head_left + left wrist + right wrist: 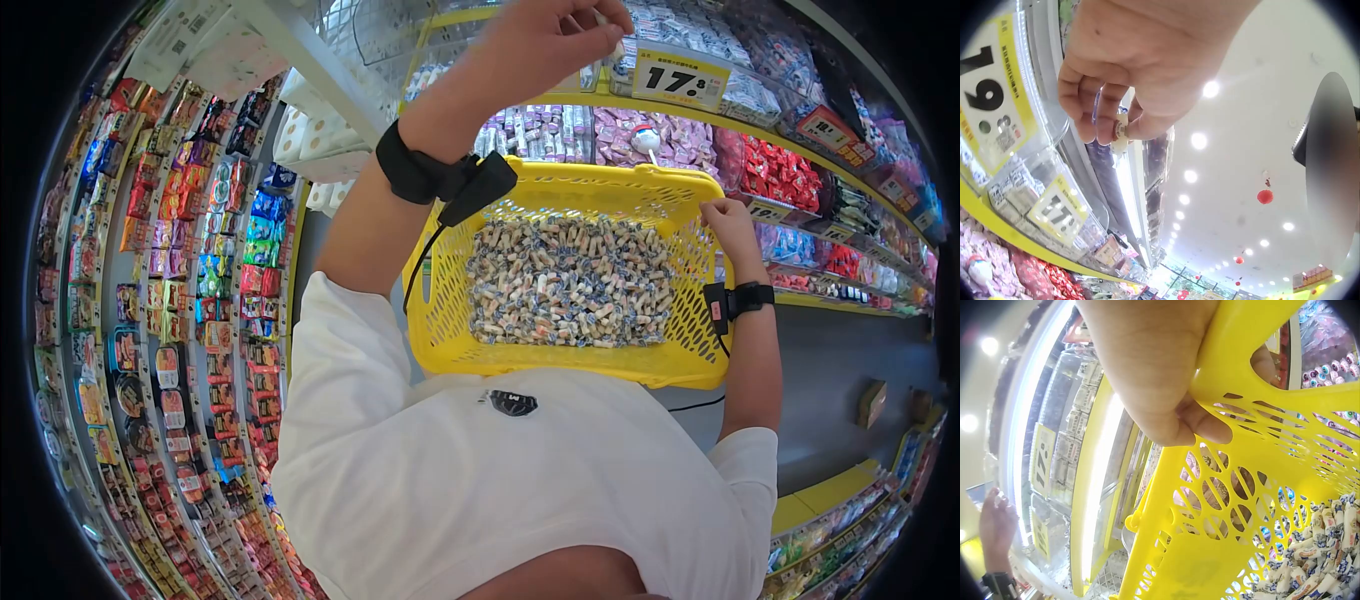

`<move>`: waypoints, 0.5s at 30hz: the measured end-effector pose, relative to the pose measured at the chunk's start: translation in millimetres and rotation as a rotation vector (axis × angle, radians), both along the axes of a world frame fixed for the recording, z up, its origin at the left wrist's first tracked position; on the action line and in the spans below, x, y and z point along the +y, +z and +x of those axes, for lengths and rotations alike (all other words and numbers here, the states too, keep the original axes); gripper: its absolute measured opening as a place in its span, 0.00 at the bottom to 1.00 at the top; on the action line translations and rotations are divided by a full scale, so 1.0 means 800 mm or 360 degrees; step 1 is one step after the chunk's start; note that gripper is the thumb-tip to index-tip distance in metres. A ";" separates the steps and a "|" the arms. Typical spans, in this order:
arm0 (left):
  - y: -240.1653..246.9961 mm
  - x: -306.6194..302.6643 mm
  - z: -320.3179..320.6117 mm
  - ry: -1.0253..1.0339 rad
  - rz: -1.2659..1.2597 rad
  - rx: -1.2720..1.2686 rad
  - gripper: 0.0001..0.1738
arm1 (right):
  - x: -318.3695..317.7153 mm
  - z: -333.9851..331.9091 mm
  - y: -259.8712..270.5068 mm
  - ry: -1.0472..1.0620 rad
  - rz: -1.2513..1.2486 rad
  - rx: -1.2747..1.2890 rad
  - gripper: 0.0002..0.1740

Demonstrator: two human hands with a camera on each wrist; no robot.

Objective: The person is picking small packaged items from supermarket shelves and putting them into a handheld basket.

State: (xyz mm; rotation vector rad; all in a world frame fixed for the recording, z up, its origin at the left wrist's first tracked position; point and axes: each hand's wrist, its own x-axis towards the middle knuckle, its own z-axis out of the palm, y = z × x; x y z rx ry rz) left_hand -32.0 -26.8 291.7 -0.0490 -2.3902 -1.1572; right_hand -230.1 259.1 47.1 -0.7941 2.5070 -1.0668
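Observation:
A yellow plastic basket (432, 335) is in front of the person's body, with a heap of wrapped candies (570, 285) in white and blue wrappers spread over its bottom. The right hand (735, 238) grips the basket's right rim near the far corner; in the right wrist view its thumb lies over the edge. Raised above the basket's far left side, the left hand (545, 48) is level with the upper shelf. In the left wrist view it pinches one small wrapped candy (1121, 130) between thumb and fingertips, the other fingers curled.
Beyond the basket, shelf bins hold purple-wrapped candies (655, 135) and red-wrapped candies (780, 175). A price sign (682, 80) hangs on the upper shelf's yellow edge. A white post (325, 75) stands close to the left arm. Hanging snack packs (180, 210) line the left wall.

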 end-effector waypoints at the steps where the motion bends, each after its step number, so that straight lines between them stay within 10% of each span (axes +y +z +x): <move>1: 0.013 0.000 0.004 0.0072 0.0061 -0.0144 0.08 | 0.000 0.000 0.000 -0.0011 0.0004 -0.0003 0.20; 5: 0.013 -0.041 -0.022 0.0051 -0.0299 0.0168 0.09 | 0.000 0.000 0.001 -0.0004 0.0008 0.0008 0.20; 15: 0.009 -0.096 -0.101 0.0035 -0.0619 -0.0497 0.10 | 0.000 0.001 0.000 -0.0006 -0.0028 -0.0031 0.20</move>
